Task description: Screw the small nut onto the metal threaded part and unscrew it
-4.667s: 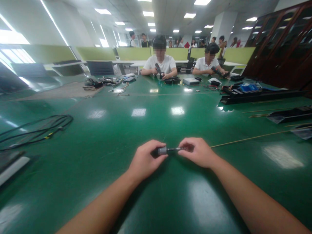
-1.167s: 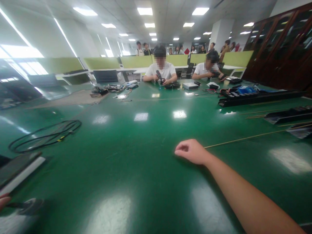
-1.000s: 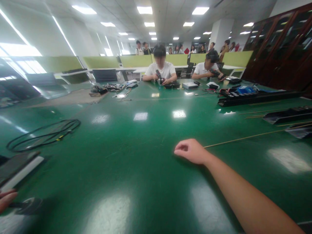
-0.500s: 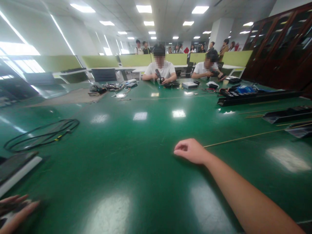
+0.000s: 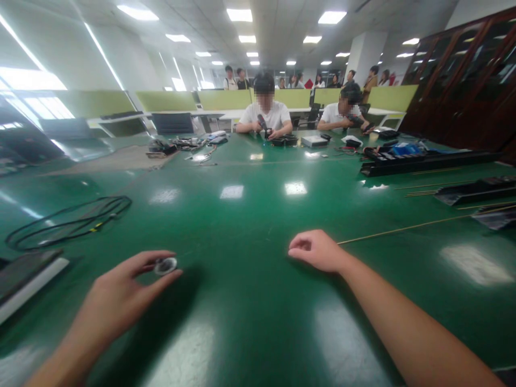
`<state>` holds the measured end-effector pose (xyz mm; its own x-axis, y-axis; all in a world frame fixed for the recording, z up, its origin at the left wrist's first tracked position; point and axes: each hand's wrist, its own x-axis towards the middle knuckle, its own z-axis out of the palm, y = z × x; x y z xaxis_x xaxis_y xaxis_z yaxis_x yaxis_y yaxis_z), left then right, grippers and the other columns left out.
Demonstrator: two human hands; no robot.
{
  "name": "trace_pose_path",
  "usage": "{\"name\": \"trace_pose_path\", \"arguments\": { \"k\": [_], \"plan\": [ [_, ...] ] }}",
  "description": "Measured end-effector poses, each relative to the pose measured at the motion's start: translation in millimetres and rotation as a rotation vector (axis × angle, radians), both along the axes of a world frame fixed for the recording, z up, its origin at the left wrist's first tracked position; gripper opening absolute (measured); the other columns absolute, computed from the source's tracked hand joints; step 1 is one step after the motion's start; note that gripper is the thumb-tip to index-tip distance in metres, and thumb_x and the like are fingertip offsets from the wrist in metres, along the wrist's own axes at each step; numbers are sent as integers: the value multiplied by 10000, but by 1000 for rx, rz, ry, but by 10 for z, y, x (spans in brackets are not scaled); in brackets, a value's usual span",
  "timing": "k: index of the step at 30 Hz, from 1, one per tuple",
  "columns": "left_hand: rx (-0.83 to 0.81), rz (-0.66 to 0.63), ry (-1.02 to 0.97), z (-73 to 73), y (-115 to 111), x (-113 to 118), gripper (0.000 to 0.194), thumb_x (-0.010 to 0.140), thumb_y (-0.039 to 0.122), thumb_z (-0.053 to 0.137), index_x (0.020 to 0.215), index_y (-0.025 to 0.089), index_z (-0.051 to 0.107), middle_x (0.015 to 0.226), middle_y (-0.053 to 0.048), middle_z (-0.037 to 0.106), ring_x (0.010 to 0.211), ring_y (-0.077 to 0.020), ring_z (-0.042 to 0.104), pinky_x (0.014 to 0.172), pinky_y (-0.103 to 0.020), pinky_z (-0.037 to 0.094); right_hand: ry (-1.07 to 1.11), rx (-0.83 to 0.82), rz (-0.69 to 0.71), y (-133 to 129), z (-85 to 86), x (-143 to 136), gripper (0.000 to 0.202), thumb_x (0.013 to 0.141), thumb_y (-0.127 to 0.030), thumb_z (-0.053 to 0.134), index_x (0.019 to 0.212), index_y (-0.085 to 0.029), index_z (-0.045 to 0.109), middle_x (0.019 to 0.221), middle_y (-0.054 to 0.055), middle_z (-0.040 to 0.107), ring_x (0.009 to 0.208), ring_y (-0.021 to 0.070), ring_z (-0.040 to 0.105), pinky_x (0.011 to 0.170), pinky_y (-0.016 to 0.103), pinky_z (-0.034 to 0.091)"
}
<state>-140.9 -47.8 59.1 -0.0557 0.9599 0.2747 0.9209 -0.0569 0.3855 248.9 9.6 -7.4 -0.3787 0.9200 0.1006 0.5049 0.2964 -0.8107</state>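
My left hand (image 5: 124, 293) is above the table at the lower left, with a small round object (image 5: 165, 265) held between thumb and fingers. That object has a pale rim and a darker middle; its exact kind is unclear. On the green tabletop (image 5: 245, 231), right of centre, rests my right hand (image 5: 316, 250). Its fingers are curled and the fingertips meet the thumb; whether anything is pinched there is too small to tell. A thin yellowish rod (image 5: 403, 229) extends rightward from behind my right wrist.
A looped black cable (image 5: 68, 223) lies at the left, beyond a dark flat object (image 5: 30, 274) with a pale edge. Black trays (image 5: 427, 161) and rods are at the right. Across the table sit two people (image 5: 264, 115), (image 5: 342, 113) with small devices and wires around them.
My left hand has come in from the lower left corner toward the middle, bringing the round object into clear view. My right hand has stayed almost still.
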Motion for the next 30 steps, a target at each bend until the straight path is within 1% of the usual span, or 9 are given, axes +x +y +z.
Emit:
{"name": "trace_pose_path", "arguments": {
  "k": [2,5,8,10,14,18,20,23,30],
  "plan": [
    [-48,-201,-35,-1,211,338,388,771,519,687,1034,233,668,1006,-5,700,905,-213,650,825,-316,514,12,0,1,-4,-4,-1,184,813,-319,689,868,-157,756,757,36,720,652,141,607,611,239,459],
    [-81,-469,-122,-32,447,924,331,785,447,697,1023,220,668,994,-24,689,877,-198,644,807,-310,518,33,3,3,-9,-12,-8,176,805,-312,699,867,-156,752,744,31,713,645,137,606,610,237,461],
    [-107,-617,-164,-133,571,1374,233,791,341,714,999,243,678,973,-6,677,870,-180,636,804,-299,511,49,13,5,-3,-28,-17,159,796,-299,708,861,-159,747,728,23,705,632,133,605,598,232,457],
    [-89,-652,-170,-223,611,1527,211,787,292,726,990,253,686,960,1,668,874,-175,630,817,-301,502,61,17,3,6,-47,-23,149,793,-293,711,854,-160,741,727,20,701,631,131,607,598,230,458],
    [-48,-668,-175,-397,648,1538,211,805,250,715,1014,261,685,971,0,659,892,-173,621,825,-301,492,83,6,5,20,-86,-34,181,790,-290,714,922,-166,722,738,9,692,627,124,606,598,228,465],
    [-13,-603,-212,-506,652,1462,375,759,204,756,1112,252,636,1005,-6,661,909,-182,621,837,-306,488,74,1,-2,-1,-76,-51,329,771,-257,727,1087,-184,669,734,-18,671,600,113,591,571,219,451],
    [-3,-581,-231,-527,640,1464,356,741,177,761,1066,236,629,980,-4,659,886,-180,617,812,-296,484,72,5,-6,-26,-56,-61,369,767,-246,728,1123,-192,646,746,-22,672,604,112,593,578,221,455],
    [6,-617,-231,-532,610,1497,249,753,145,730,966,218,624,930,3,643,851,-168,604,773,-279,467,91,4,-6,-66,-31,-75,391,761,-228,729,1137,-198,627,789,-16,677,621,113,599,593,225,465],
    [-58,-689,-252,-575,568,1528,250,753,152,738,968,217,627,925,6,634,844,-154,589,749,-268,446,50,29,4,-98,-25,-89,381,734,-220,751,1099,-209,642,805,-12,687,670,135,631,629,237,479]
  ]
}}
